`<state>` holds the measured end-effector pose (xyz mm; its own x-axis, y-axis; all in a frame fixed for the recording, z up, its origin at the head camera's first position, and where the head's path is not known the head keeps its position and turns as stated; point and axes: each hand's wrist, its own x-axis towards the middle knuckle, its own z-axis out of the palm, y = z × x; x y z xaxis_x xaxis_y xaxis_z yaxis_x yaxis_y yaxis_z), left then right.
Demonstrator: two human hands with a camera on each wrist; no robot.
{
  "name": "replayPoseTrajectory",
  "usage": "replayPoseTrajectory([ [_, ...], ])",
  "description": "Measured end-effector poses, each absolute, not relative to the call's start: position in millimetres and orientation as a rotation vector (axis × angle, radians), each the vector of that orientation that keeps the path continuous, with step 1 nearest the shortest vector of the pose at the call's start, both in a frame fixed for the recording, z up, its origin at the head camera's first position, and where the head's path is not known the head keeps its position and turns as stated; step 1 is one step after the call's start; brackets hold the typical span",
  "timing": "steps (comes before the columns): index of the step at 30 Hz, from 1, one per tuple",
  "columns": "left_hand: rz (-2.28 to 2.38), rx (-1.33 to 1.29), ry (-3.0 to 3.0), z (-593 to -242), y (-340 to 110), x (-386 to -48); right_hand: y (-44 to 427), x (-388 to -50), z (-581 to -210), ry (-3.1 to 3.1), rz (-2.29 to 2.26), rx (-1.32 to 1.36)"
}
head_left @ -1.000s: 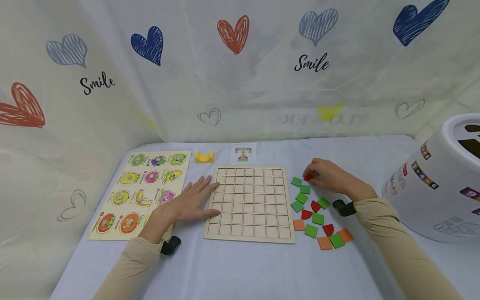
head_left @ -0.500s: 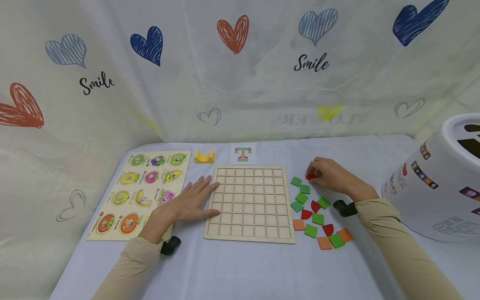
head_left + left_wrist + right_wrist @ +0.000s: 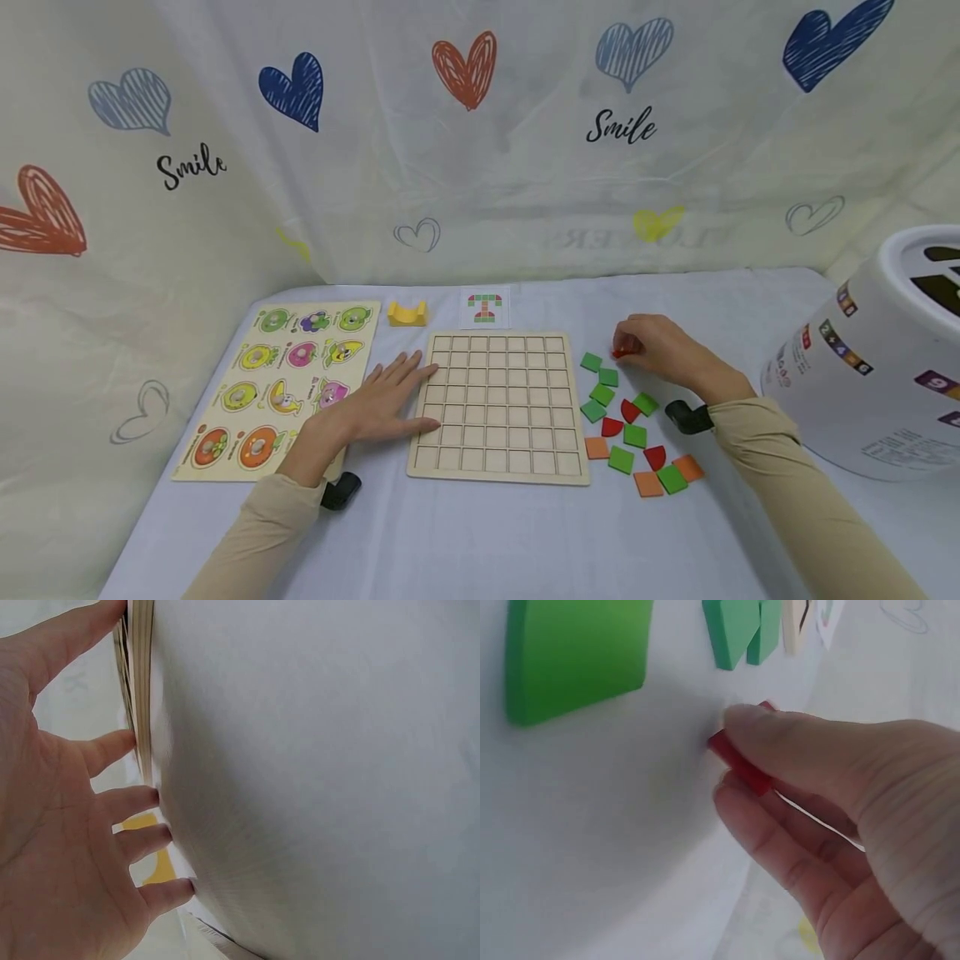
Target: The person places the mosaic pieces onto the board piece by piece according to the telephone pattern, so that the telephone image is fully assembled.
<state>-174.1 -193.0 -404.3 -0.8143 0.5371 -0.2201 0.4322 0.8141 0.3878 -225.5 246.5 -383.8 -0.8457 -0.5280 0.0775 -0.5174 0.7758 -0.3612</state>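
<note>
A wooden grid board (image 3: 498,407) lies flat on the white cloth. My left hand (image 3: 375,408) is spread with straight fingers, its thumb and index fingertip touching the board's left edge. Beyond the board's far right corner, my right hand (image 3: 667,352) pinches a small red tile (image 3: 742,766) between thumb and fingers, low over the cloth. The fingers hide much of its outline. Nearest this hand are several loose tiles: green squares (image 3: 602,395), red quarter-round tiles (image 3: 655,457) and orange squares (image 3: 648,484).
Behind the board lie a pattern card (image 3: 484,307) and a yellow holder (image 3: 407,314). A fruit puzzle board (image 3: 251,375) stretches along the left, partly under my left forearm. At the right stands a large white tub (image 3: 870,367), close to my right forearm.
My right hand has shifted slightly to the right with the red tile, which has turned a little between the fingers. My left hand stays where it was on the board's edge.
</note>
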Motion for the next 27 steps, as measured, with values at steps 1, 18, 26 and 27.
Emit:
replayPoseTrajectory([
  [1, 0.46, 0.738, 2.679, -404.5, -193.1, -174.2, 245.4, -225.0, -383.0, 2.928, -0.583, -0.867],
  [18, 0.463, 0.738, 2.679, -402.8, -192.0, -173.7, 189.2, -211.8, -355.6, 2.831, -0.623, -1.174],
  [26, 0.468, 0.741, 2.678, -404.0, -192.6, -174.0, 177.1, -205.3, -351.2, 2.838, -0.584, -1.173],
  [27, 0.467, 0.743, 2.679, -404.2, -192.7, -174.0, 176.5, -205.2, -350.9, 2.845, -0.573, -1.173],
])
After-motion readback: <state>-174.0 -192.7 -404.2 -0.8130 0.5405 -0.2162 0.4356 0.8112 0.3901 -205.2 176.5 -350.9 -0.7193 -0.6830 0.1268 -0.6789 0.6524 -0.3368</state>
